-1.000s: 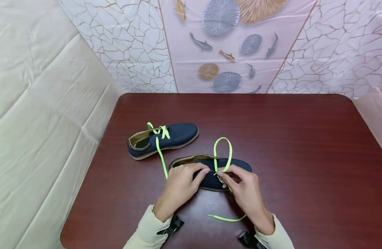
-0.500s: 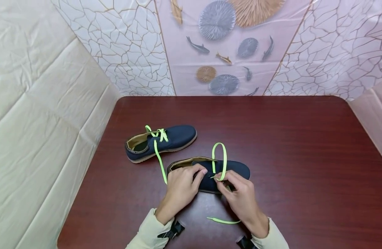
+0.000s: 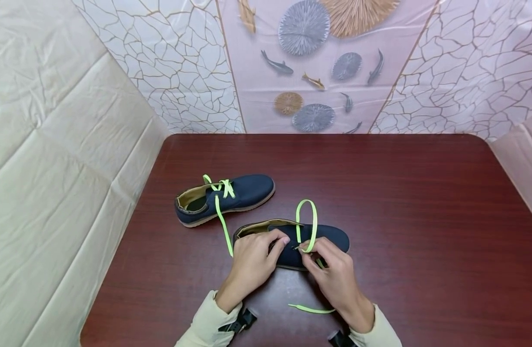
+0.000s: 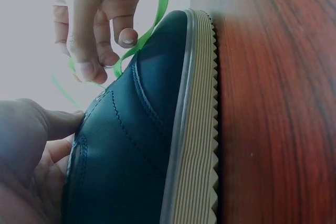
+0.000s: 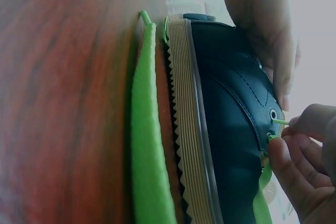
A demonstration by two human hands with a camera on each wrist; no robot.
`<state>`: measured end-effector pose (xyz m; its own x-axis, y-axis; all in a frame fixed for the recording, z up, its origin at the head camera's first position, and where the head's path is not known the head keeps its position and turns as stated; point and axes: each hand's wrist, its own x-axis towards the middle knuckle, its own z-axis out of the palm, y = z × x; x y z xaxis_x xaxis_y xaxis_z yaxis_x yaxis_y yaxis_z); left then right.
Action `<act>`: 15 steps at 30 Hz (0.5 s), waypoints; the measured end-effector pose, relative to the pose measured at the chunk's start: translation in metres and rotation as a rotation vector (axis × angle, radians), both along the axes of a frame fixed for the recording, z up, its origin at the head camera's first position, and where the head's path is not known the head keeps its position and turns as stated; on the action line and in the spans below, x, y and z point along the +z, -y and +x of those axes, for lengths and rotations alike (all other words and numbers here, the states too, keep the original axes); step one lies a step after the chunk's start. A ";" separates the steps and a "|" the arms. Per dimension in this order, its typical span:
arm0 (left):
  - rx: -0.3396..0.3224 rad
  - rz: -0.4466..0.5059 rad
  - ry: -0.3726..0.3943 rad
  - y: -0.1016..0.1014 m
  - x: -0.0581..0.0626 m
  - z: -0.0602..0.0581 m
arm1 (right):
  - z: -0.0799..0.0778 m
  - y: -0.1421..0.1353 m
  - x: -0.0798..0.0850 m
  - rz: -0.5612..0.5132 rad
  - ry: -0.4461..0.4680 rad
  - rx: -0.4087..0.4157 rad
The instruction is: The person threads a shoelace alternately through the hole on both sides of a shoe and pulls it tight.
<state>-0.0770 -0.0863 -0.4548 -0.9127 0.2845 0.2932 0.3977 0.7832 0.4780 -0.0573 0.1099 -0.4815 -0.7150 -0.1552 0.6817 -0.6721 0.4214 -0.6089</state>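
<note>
A navy shoe (image 3: 333, 235) lies toe to the right, a bright green lace (image 3: 315, 219) arching in a loop above it. My left hand (image 3: 254, 255) grips the shoe's upper edge between thumb and fingers, as the left wrist view shows. My right hand (image 3: 335, 272) pinches the lace near its tip. In the right wrist view the thin lace tip (image 5: 282, 122) is right at a metal eyelet (image 5: 273, 114), between thumb and forefinger and the shoe. Part of the near side of the shoe is hidden behind both hands.
A second navy shoe (image 3: 250, 190) lies behind and to the left, green lace through its eyelets and one long end (image 3: 222, 221) trailing toward the left hand. The loose lace end (image 3: 311, 309) rests on the brown table (image 3: 422, 217) between the wrists.
My right hand has shifted slightly left and down with the lace tip, and the lace loop has become narrower. The left hand keeps its grip on the shoe. The last half second shows little motion.
</note>
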 end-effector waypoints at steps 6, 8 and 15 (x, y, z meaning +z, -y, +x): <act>-0.002 0.002 0.000 0.001 0.001 0.000 | -0.001 0.002 0.000 0.018 -0.019 0.008; -0.004 0.001 -0.001 0.001 0.001 0.000 | -0.001 0.003 0.000 0.027 -0.031 0.016; -0.012 0.006 0.002 0.001 0.001 0.000 | -0.001 0.003 0.002 0.055 -0.057 0.022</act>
